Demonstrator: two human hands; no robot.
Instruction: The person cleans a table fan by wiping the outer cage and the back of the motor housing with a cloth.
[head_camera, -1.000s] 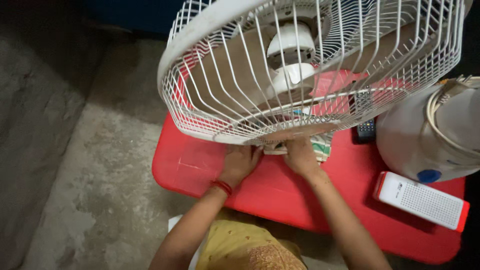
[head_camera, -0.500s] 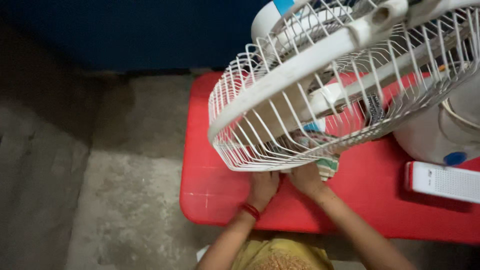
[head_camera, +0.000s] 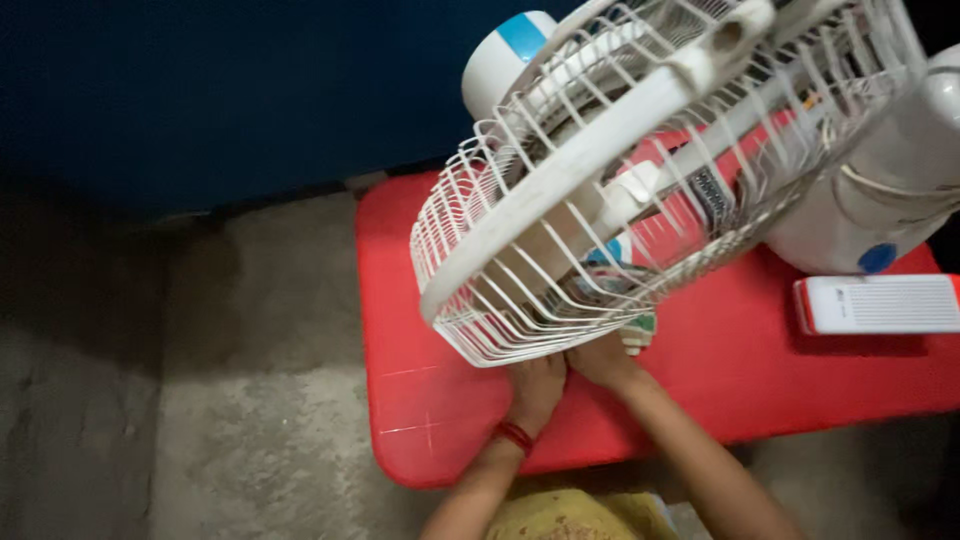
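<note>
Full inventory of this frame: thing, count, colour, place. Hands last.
fan guard: 1, white wire cage with a broad rim, tilted above the table, centre to upper right
table: 1, red, centre to right
fan base: 1, white with a blue knob, on the table at right
flat perforated device: 1, white with a red edge, on the table at far right
folded cloth: 1, striped, under the guard's lower edge
remote control: 1, dark, seen through the guard
floor: grey concrete, left
left hand: 1, red bangle at the wrist, at the guard's lower edge
right hand: 1, beside the left, by the cloth
</note>
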